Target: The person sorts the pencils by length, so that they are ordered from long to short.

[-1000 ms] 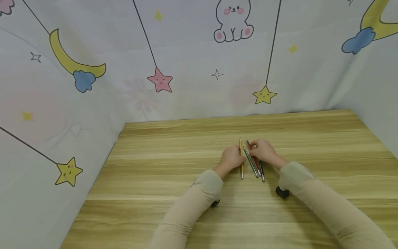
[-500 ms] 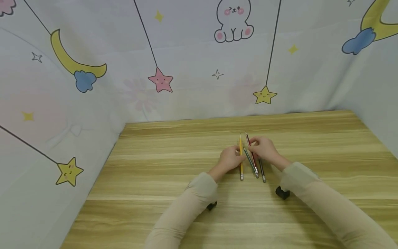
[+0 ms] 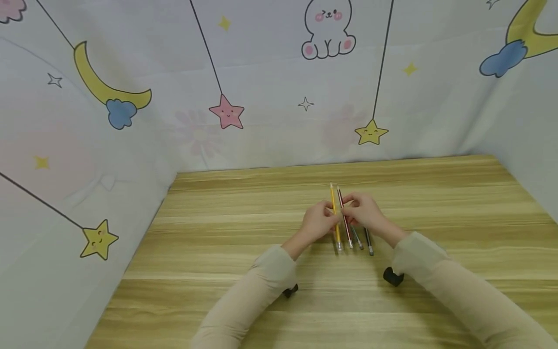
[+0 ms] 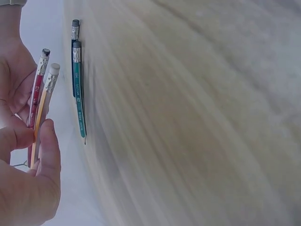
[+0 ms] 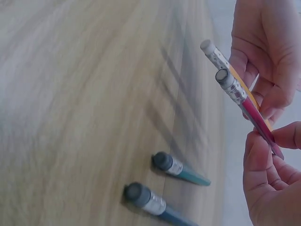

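Observation:
My left hand (image 3: 317, 220) pinches a yellow pencil (image 3: 337, 236) between thumb and fingers, its white eraser end toward me. Close beside it, my right hand (image 3: 365, 212) pinches a red pencil (image 3: 348, 232) with a dark eraser. Both pencils are raised off the tabletop, side by side; in the left wrist view they overlap, so I cannot tell whether they touch. Below the right hand a green pencil (image 4: 79, 94) lies on the wood, partly hidden in the head view. A dark pencil (image 3: 368, 240) lies to its right, its far part covered by the hand.
The wood-grain table (image 3: 226, 232) stretches out around the hands. A white cloth backdrop (image 3: 270, 140) with printed stars and moons hangs along its back and sides. A black object (image 3: 394, 276) shows under the right cuff, another black piece (image 3: 290, 291) under the left.
The red pencil was lifted from among the others and brought left, next to the yellow one. The yellow pencil has risen, tilting slightly. The green and dark pencils have stayed on the table.

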The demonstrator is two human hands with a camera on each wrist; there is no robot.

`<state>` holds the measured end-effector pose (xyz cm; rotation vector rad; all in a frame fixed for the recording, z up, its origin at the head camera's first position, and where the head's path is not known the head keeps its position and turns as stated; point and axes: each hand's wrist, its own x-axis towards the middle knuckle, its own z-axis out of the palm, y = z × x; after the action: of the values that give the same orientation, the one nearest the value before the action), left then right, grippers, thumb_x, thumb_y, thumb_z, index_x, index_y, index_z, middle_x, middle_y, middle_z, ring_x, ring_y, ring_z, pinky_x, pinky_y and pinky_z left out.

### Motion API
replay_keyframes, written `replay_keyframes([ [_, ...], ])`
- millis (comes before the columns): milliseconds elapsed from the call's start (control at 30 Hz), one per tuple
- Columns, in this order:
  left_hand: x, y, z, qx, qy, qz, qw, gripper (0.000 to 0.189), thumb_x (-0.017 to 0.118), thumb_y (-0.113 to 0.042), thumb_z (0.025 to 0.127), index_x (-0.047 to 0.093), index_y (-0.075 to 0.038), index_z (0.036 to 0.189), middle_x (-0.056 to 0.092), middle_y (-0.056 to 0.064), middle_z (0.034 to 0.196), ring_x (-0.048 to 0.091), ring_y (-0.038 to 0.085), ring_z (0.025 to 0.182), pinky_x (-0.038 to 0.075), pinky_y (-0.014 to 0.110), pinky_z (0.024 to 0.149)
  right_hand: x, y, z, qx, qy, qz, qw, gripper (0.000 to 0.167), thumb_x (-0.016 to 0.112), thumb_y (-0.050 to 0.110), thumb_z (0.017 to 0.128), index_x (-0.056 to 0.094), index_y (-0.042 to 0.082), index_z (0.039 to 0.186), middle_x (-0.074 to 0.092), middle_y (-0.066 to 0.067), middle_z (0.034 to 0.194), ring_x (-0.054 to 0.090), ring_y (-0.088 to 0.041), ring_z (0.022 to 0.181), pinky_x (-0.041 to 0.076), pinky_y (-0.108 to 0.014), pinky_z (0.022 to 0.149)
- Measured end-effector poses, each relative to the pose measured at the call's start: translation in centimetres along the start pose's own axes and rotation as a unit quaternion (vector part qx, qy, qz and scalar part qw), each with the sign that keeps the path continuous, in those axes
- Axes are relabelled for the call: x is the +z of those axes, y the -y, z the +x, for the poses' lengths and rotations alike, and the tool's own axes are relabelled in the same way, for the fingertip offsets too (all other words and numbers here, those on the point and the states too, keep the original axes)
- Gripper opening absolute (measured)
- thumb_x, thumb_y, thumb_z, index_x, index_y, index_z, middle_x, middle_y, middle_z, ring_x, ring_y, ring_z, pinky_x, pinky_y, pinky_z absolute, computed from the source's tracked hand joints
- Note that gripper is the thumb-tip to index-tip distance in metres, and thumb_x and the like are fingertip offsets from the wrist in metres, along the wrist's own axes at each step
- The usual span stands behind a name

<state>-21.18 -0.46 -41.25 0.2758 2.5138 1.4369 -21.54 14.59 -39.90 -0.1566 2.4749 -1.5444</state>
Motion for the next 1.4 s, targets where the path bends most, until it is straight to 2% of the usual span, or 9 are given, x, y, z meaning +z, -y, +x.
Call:
replay_keyframes([
  [233, -0.9, 0.2, -0.7, -0.013, -0.008, -0.036, 0.9992, 0.035, 0.055, -0.005, 0.078, 0.050, 0.000, 0.113, 0.065, 0.008, 0.080, 0.064, 0.021, 0.061, 0.052, 0.026, 0.053, 0.8, 0.5, -0.4, 0.000, 0.019, 0.026, 0.9995, 0.030, 0.053, 0.004, 0.084, 0.048, -0.007, 0.111, 0.056, -0.003, 0.065, 0.053, -0.011, 0.051, 0.049, -0.030, 0.051],
  [467, -3.4, 0.5, -1.2, -0.019, -0.011, -0.030, 0.9993, 0.038, 0.054, -0.007, 0.082, 0.047, 0.000, 0.119, 0.063, 0.010, 0.087, 0.065, 0.024, 0.069, 0.053, 0.031, 0.061, 1.9, 0.6, -0.4, 0.000, 0.039, 0.053, 0.9978, 0.033, 0.053, 0.005, 0.085, 0.046, -0.008, 0.115, 0.054, -0.002, 0.067, 0.053, -0.012, 0.054, 0.048, -0.029, 0.051],
  [800, -7.9, 3.2, -1.0, -0.037, -0.031, 0.035, 0.9982, 0.043, 0.052, -0.006, 0.084, 0.044, 0.001, 0.126, 0.063, 0.013, 0.093, 0.065, 0.027, 0.073, 0.053, 0.032, 0.066, 4.1, 0.9, -0.6, -0.009, 0.061, 0.066, 0.9959, 0.032, 0.053, 0.003, 0.085, 0.047, -0.008, 0.114, 0.055, -0.003, 0.069, 0.051, -0.012, 0.051, 0.047, -0.028, 0.048],
  [933, -9.5, 4.4, -1.0, -0.050, -0.037, 0.066, 0.9959, 0.043, 0.052, -0.006, 0.083, 0.046, 0.001, 0.124, 0.064, 0.013, 0.092, 0.064, 0.023, 0.070, 0.052, 0.026, 0.061, 5.0, 0.8, -0.7, -0.012, 0.068, 0.081, 0.9944, 0.032, 0.054, 0.002, 0.084, 0.047, -0.009, 0.113, 0.055, -0.002, 0.066, 0.050, -0.011, 0.049, 0.045, -0.025, 0.046],
  [1067, -10.5, 5.5, -0.9, -0.060, -0.042, 0.103, 0.9920, 0.042, 0.053, -0.006, 0.080, 0.050, 0.002, 0.121, 0.066, 0.012, 0.091, 0.063, 0.018, 0.064, 0.048, 0.021, 0.056, 5.7, 0.7, -0.7, -0.015, 0.074, 0.091, 0.9930, 0.030, 0.054, 0.001, 0.084, 0.048, -0.010, 0.111, 0.054, -0.001, 0.064, 0.050, -0.010, 0.048, 0.044, -0.024, 0.045],
  [1200, -11.3, 6.4, -0.9, -0.071, -0.047, 0.122, 0.9889, 0.041, 0.055, -0.005, 0.078, 0.053, 0.002, 0.117, 0.067, 0.012, 0.088, 0.062, 0.013, 0.057, 0.048, 0.020, 0.053, 5.9, 0.9, -1.0, -0.023, 0.078, 0.091, 0.9925, 0.028, 0.054, 0.001, 0.084, 0.049, -0.010, 0.109, 0.056, -0.003, 0.065, 0.051, -0.012, 0.051, 0.044, -0.026, 0.045],
  [1400, -12.2, 7.4, -1.1, -0.079, -0.046, 0.167, 0.9818, 0.037, 0.057, -0.006, 0.077, 0.056, 0.003, 0.112, 0.067, 0.008, 0.071, 0.057, 0.010, 0.049, 0.041, 0.016, 0.046, 6.4, 0.9, -1.2, -0.015, 0.080, 0.091, 0.9925, 0.028, 0.055, 0.001, 0.083, 0.049, -0.009, 0.109, 0.057, -0.005, 0.067, 0.051, -0.013, 0.052, 0.045, -0.027, 0.046],
])
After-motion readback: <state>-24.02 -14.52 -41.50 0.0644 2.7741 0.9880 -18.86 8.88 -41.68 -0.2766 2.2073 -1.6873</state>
